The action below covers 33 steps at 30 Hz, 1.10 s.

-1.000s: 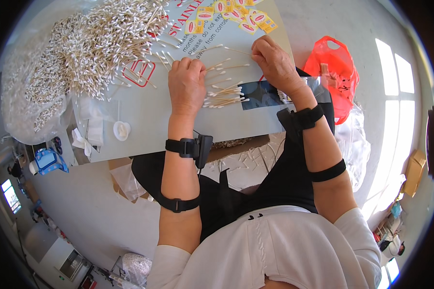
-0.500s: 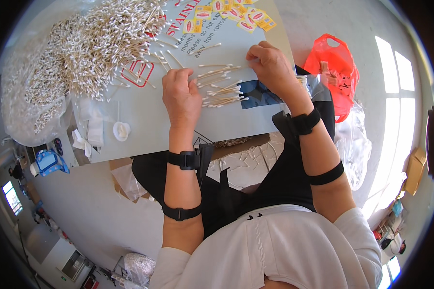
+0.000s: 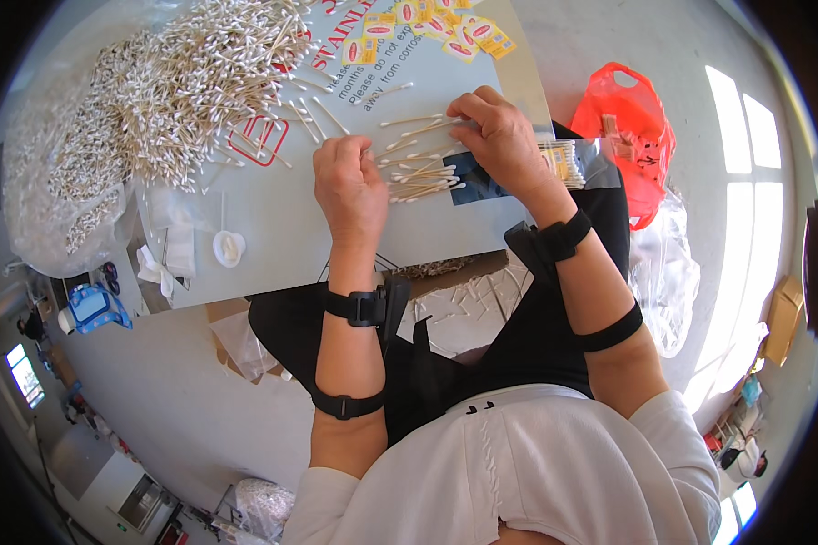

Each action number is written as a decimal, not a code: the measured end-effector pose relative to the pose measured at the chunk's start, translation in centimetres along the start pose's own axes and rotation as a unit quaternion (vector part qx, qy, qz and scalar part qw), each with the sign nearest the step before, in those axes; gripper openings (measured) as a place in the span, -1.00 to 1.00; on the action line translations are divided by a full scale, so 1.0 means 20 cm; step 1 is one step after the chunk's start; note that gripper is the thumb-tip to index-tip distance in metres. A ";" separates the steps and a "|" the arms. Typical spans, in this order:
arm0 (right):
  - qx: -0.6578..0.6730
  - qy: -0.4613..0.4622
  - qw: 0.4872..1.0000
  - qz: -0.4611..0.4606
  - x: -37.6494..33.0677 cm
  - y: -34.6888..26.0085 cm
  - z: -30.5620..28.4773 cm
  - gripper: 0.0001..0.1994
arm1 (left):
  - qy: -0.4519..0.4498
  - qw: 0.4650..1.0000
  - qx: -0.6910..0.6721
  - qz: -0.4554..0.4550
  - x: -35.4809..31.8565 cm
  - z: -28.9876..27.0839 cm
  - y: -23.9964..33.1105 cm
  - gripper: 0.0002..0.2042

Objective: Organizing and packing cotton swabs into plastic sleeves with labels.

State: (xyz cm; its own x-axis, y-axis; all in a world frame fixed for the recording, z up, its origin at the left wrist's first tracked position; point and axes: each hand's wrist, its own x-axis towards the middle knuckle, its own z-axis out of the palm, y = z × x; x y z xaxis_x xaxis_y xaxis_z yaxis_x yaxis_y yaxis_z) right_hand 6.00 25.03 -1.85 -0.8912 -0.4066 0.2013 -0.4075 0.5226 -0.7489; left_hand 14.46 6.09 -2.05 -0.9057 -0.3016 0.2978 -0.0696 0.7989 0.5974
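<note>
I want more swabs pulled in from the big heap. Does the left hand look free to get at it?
Probably yes. The left hand rests palm down by the small row of swabs, and the table between it and the big heap holds only loose swabs.

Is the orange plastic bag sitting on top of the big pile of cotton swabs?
No, the orange plastic bag lies off the table on the person's right, far from the big pile of cotton swabs at the table's left.

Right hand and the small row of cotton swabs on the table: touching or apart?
Touching. The head view shows the right hand with fingertips resting on the small row of cotton swabs.
</note>
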 end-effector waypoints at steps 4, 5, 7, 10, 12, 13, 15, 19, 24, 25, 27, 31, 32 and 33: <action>-0.086 -0.007 0.993 -0.086 0.03 0.01 0.03 -0.94 | -0.013 1.000 0.011 0.000 -0.05 -0.01 0.04 -0.73; -0.106 -0.007 0.990 -0.096 0.03 0.02 0.04 -0.95 | -0.011 1.000 0.019 0.011 -0.07 -0.02 0.06 -0.68; -0.125 -0.008 0.986 -0.109 0.04 0.01 0.04 -0.95 | -0.008 0.999 0.033 0.005 -0.10 -0.03 0.05 -0.68; -0.073 0.014 0.995 -0.074 0.07 0.00 0.02 -0.96 | -0.006 0.998 0.063 0.028 -0.14 -0.04 0.03 -0.61; -0.104 -0.002 0.993 -0.064 0.11 0.00 0.02 -0.96 | -0.008 0.995 0.078 0.059 -0.17 -0.05 0.06 -0.55; -0.105 -0.001 0.993 -0.062 0.13 0.00 0.04 -0.96 | -0.066 0.988 0.118 0.080 -0.19 -0.05 0.12 -0.45; -0.121 -0.031 0.988 -0.095 0.15 0.00 0.07 -0.96 | -0.122 0.975 0.158 0.101 -0.23 -0.04 0.17 -0.35; -0.079 -0.025 0.988 -0.130 0.14 0.00 0.08 -0.96 | -0.173 0.966 0.175 0.075 -0.26 0.01 0.14 -0.23; -0.018 -0.021 0.990 -0.141 0.09 0.04 0.08 -0.85 | -0.182 0.956 0.212 0.093 -0.19 0.02 0.13 -0.23; -0.019 -0.021 0.990 -0.141 0.08 0.04 0.08 -0.85 | -0.177 0.955 0.216 0.099 -0.18 0.02 0.12 -0.26; 0.117 0.018 0.991 -0.070 0.04 0.01 0.09 -0.78 | -0.171 0.954 0.221 0.104 -0.18 0.02 0.10 -0.29; 0.257 0.077 0.962 0.061 -0.06 -0.07 0.11 -0.75 | 0.002 0.983 -0.177 -0.048 -0.17 0.07 0.08 -0.39; 0.262 0.104 0.958 0.047 -0.09 -0.07 0.14 -0.75 | 0.049 0.962 -0.255 -0.087 -0.17 0.09 0.09 -0.41; 0.270 0.130 0.953 0.033 -0.10 -0.09 0.17 -0.75 | 0.049 0.962 -0.254 -0.087 -0.16 0.10 0.11 -0.41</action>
State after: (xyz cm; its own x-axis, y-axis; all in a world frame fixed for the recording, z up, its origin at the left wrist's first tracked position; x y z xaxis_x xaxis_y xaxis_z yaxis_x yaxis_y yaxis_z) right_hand 9.21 22.38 -2.92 -0.9591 -0.1494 0.2406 -0.2503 0.0495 -0.9669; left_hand 16.31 9.84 -3.24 -0.8534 -0.4751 0.2144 0.0196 0.3819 0.9240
